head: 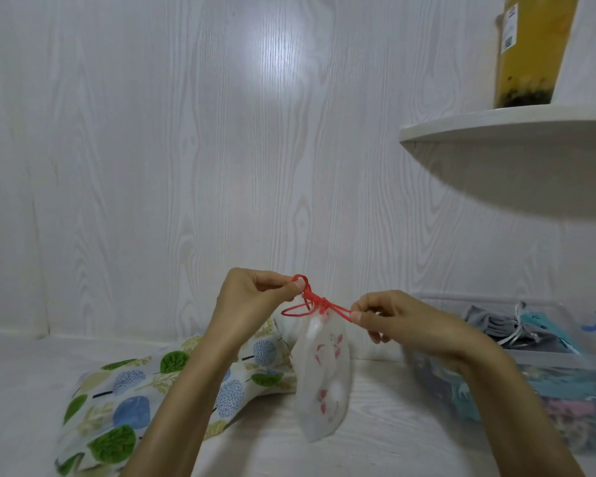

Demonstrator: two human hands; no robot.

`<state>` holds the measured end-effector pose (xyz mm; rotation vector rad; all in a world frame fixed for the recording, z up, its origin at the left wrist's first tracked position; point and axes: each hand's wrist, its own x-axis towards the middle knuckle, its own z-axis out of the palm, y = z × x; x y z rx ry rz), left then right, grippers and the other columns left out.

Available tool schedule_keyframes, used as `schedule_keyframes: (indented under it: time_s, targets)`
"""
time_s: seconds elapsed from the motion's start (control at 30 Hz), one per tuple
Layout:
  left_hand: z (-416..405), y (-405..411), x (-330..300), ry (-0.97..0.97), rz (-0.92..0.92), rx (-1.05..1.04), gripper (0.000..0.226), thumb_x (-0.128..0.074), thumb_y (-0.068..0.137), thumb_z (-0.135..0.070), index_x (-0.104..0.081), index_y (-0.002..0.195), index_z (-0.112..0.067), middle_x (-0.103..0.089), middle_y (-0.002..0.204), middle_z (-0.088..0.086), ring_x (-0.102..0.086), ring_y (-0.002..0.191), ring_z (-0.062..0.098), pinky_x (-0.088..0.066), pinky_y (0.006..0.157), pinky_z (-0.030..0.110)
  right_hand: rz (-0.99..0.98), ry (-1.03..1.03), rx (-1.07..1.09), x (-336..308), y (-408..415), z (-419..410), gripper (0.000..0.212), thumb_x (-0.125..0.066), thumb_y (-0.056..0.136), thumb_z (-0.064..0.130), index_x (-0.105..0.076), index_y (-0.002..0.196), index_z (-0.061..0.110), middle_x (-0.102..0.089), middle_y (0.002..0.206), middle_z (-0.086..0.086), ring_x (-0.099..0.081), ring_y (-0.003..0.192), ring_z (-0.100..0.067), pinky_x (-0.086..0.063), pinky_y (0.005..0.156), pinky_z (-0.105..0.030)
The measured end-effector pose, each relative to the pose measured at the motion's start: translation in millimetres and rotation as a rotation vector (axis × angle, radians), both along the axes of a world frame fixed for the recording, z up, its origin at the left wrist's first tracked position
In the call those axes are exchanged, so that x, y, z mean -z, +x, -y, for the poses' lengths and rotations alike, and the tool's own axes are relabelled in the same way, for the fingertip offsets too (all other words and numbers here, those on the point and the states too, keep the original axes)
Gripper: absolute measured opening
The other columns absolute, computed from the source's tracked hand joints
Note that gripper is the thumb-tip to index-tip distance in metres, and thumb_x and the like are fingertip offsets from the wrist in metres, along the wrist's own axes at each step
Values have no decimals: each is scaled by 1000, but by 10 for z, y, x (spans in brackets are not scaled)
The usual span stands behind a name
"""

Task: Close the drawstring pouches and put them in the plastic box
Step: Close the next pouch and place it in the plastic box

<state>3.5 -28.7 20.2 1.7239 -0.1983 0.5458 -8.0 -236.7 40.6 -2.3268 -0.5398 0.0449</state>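
Forearms fill the bottom of the view, both reaching up to 1 white pouch point(324, 376) with a red print, held in the air just above the bench point(375, 438). Left hand point(252, 297) pinches a loop of the red drawstring point(312, 301) between thumb and curled fingers; right hand point(393, 321) pinches the other end the same way, cord taut between them. Pouch neck looks gathered and cinched under a knot-like bunch of cord, so I'd call this one closed or nearly so, maybe being tied off.

Status, as a judgement:
- Done: plastic box point(565, 359) at right already holds several cloth pieces with cords, grey and teal ones visible on top and more colours through the wall. Can't count them.
- In hand: white pouch, closing step about finished, not yet boxed. Box sits just beside the right hand, short move.
- Left: tree-print pouch point(124, 383) lies flat on the bench behind the left forearm; its mouth isn't visible, can't tell if closed.

Outside the task: wall shelf point(496, 132) upper right with a jar of yellow liquid point(530, 49) on it.
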Motion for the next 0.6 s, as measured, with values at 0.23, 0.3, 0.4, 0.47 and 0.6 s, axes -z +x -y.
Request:
schedule_keyframes:
  time_s: [0.23,0.3,0.4,0.47,0.6]
  targets:
    - [14,83,154,270,-91,-131,10,-76,75,-36,-78,78,-26,-74,73,-9,-68,81,6,-55,84,36,47,-237,143,107,3,-166,17,-51,94,25,-56,79,20,-56,77,6,-51,66,-7,-41,64,-19]
    - [-62,49,74,270,-112,-34,26,-72,77,-44,-73,97,-28,-72,90,-11,-67,91,6,-54,86,33,50,-65,169,144,55,-185,14,-54,93,25,-58,80,21,-62,81,5,-59,67,-7,-45,63,-20]
    - [-139,-76,-3,321,-239,238,83,-69,61,-59,-44,136,-34,-53,130,-13,-55,115,7,-48,88,24,-93,354,168,104,45,-186,13,-53,94,18,-60,85,11,-69,83,-3,-64,59,-11,-50,58,-21]
    - [-78,-154,42,517,-326,299,102,-75,57,-58,-26,145,-40,-40,139,-14,-46,123,11,-43,92,24,-137,490,180,62,4,-218,13,-52,95,15,-60,91,6,-69,82,-7,-64,57,-13,-51,55,-19]
    - [68,-84,302,620,-169,58,52,-72,78,-44,-54,127,-36,-56,122,-18,-58,111,5,-48,97,29,-118,504,160,-15,-42,-252,15,-59,92,15,-64,96,2,-69,76,-5,-62,56,-8,-50,55,-15]
